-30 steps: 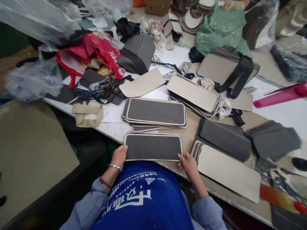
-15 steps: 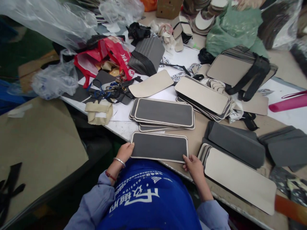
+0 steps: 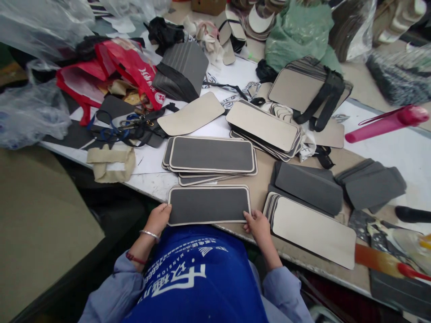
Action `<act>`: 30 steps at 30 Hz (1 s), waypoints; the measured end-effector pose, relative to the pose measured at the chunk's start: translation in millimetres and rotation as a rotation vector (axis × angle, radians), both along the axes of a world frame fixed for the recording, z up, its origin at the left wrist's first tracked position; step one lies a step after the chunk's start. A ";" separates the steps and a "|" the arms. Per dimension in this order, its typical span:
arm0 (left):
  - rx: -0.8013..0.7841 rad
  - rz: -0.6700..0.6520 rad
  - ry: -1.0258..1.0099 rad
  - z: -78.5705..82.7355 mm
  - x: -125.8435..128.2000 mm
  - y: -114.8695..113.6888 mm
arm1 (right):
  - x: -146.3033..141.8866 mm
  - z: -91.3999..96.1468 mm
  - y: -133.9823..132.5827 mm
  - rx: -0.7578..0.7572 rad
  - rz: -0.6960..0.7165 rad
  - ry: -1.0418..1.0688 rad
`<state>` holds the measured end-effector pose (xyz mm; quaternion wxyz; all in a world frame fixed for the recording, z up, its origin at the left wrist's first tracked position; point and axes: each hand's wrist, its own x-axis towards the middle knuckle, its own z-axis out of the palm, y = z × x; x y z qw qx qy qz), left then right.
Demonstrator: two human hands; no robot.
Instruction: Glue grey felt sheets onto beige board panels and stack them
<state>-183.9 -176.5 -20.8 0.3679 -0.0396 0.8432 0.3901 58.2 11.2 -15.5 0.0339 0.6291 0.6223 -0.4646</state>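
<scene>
A flat rounded panel (image 3: pixel 208 205), dark grey with a beige border, lies level at the table's front edge, close to the blue apron (image 3: pixel 205 278). At its left end my left hand (image 3: pixel 158 220) pinches the edge, thumb on top. My right hand (image 3: pixel 257 228) grips the lower right corner, its other fingers curled beneath. Just beyond is a stack of similar bordered panels (image 3: pixel 212 154). To the right of my right hand sits a pile of beige panels (image 3: pixel 313 231), and behind that are loose dark grey pieces (image 3: pixel 308 186).
Further back lie another beige panel stack (image 3: pixel 262 125), a strapped bundle (image 3: pixel 299 89), a red bag (image 3: pixel 124 67) and a green plastic bag (image 3: pixel 299 36). A pink umbrella-like case (image 3: pixel 384 125) and a brush with an amber handle (image 3: pixel 377 260) are at the right.
The view has swung to the right, so the table's things sit further left. Both hands keep their hold on the panel, which looks slightly more level.
</scene>
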 end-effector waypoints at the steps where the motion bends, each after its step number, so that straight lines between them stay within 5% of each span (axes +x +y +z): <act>1: -0.027 -0.038 0.035 2.2 -2.0 0.2 | -0.2 -0.2 -0.1 0.001 0.003 -0.001; 5: -0.143 -0.204 0.197 19.6 -6.0 2.0 | -2.5 0.4 -0.3 0.023 0.023 -0.034; 8: -0.211 -0.527 0.641 30.1 0.9 7.5 | -3.6 4.3 -2.1 0.051 0.046 -0.086; 11: -0.065 -0.935 0.977 27.2 12.0 17.4 | -3.1 16.2 -4.9 0.117 0.061 -0.159; 14: 0.081 -1.155 0.998 13.8 18.8 27.0 | -6.6 32.8 -5.1 0.287 0.094 -0.229; 16: 0.098 -1.200 0.967 4.2 19.3 30.6 | -14.4 39.1 -2.1 0.296 0.062 -0.123; 20: 0.084 -1.188 0.930 -8.8 15.3 31.0 | -38.2 27.9 8.2 -0.272 -0.162 0.361; 22: 0.089 -1.176 0.941 -12.5 12.9 29.7 | -46.5 15.6 12.0 -0.438 -0.232 0.451; 30: 0.176 -1.152 0.980 -25.3 1.8 28.5 | -49.3 -0.8 9.2 -0.486 -0.396 0.555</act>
